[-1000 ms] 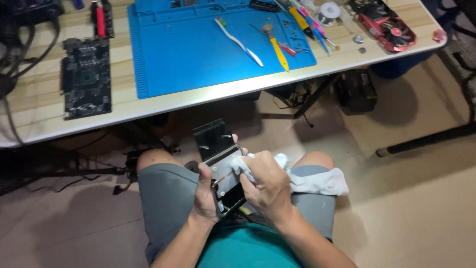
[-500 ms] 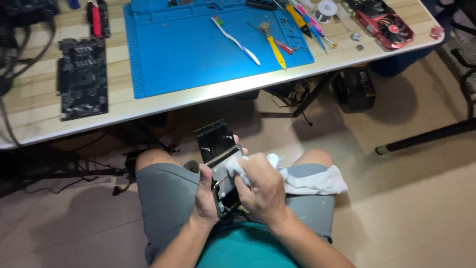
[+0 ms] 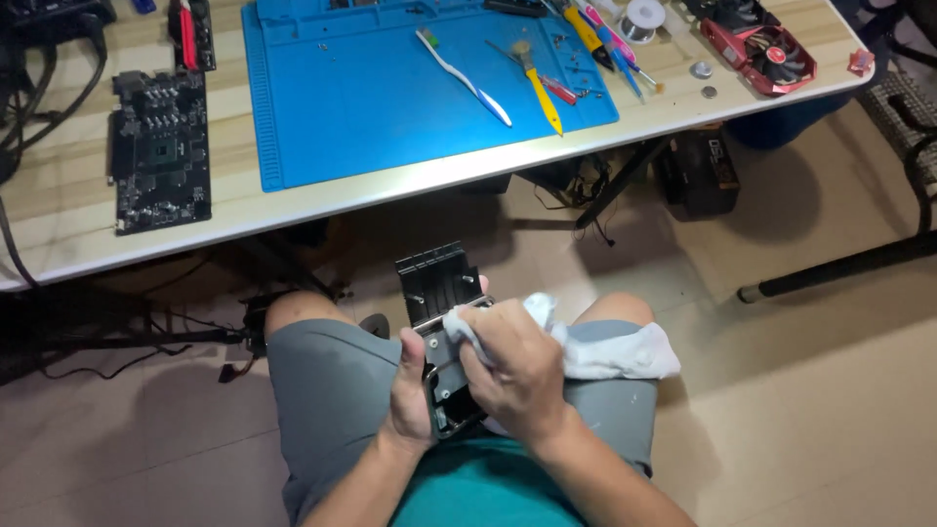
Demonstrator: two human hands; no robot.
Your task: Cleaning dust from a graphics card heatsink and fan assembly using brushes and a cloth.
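You hold a black finned metal heatsink [image 3: 439,293] over your lap
Your left hand [image 3: 412,390] grips its lower side with closed fingers; your right hand [image 3: 514,366] presses a crumpled white cloth [image 3: 605,349] on it

At the centre of the frame you hold a black, ribbed, matt plastic-looking shroud [image 3: 436,283] with a bright metal bar, against a soft white cloth [image 3: 605,349]. At upper left, a pale wood-grain tabletop [image 3: 68,185] carries a smooth blue rubbery mat [image 3: 390,98].
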